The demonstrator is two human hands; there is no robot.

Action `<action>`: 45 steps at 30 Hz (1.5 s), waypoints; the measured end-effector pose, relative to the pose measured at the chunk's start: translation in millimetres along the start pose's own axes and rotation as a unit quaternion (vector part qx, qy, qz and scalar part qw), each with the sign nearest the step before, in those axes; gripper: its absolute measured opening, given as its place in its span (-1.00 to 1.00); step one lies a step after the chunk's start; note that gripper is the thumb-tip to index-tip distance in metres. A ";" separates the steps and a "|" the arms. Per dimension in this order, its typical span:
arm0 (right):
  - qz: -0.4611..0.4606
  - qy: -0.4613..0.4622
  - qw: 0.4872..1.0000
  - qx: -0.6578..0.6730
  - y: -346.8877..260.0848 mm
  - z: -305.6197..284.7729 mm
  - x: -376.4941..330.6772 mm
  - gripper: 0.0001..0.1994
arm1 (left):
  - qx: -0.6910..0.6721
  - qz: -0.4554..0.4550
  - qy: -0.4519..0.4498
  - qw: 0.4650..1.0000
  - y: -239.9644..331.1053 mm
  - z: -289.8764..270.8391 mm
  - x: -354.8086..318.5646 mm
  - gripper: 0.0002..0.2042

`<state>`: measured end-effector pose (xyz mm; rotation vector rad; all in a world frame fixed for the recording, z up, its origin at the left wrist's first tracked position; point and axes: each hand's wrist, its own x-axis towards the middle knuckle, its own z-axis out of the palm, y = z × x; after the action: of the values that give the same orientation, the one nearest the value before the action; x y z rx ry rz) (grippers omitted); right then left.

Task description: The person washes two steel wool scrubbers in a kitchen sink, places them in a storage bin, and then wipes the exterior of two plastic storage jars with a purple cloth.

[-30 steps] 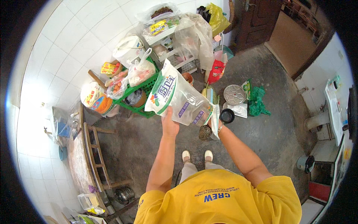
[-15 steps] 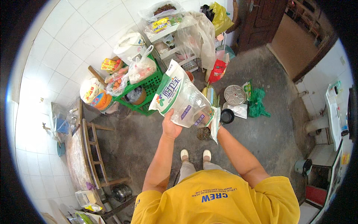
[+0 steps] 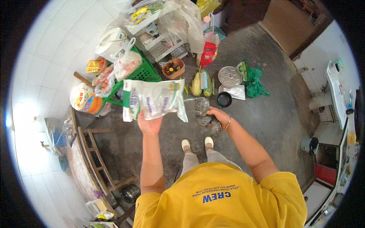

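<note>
My left hand (image 3: pixel 149 123) is closed on the lower edge of a clear plastic packaging bag (image 3: pixel 159 100) with green and white print, raised above the floor. Its thumb and fingers are partly hidden by the plastic. To the right and apart from the bag, my right hand (image 3: pixel 219 115) grips several steel wool scourers (image 3: pixel 202 110). These grey, coiled wire balls bunch together on the hand's left side, one hanging lower. A bracelet circles the right wrist. Just beyond that hand, a black bowl (image 3: pixel 224 99) rests on the floor.
Farther off lie a round patterned metal disc (image 3: pixel 230 76), a green plastic bag (image 3: pixel 257 81) and pale green gourds (image 3: pixel 196 84). An orange tub (image 3: pixel 173 68) and green crate (image 3: pixel 146 70) stand by the white shelf (image 3: pixel 167 51). A wooden ladder-like frame (image 3: pixel 95 155) leans at the left.
The scourers have come out from the bag's open end in my right hand. My left hand has carried the bag left, and it now lies more level. The view has shifted too.
</note>
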<state>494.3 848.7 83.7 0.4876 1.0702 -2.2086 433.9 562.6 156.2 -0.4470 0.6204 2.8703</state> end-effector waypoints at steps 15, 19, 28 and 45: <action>-0.055 -0.266 0.926 0.264 -6.2 4.1 -24.2 -0.48 | 0.136 -0.061 0.138 0.979 -17.8 -34.5 8.2 -0.42; -0.008 -0.158 0.981 0.112 -1.4 1.6 -20.1 -0.56 | 0.404 0.026 0.379 0.832 -50.7 -28.6 -1.6 -0.42; 0.001 -0.163 0.973 0.163 -19.2 54.5 -26.1 -0.48 | 0.307 -0.030 0.039 0.950 -83.4 17.8 -23.5 -0.62; -0.074 -0.080 0.992 -0.070 -33.7 64.6 -28.3 -0.54 | 0.366 0.000 0.007 0.930 -86.2 36.6 -36.3 -0.64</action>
<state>488.7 823.9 157.6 0.1712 1.1965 -2.2379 478.3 652.1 167.4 -0.3335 1.5860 2.3743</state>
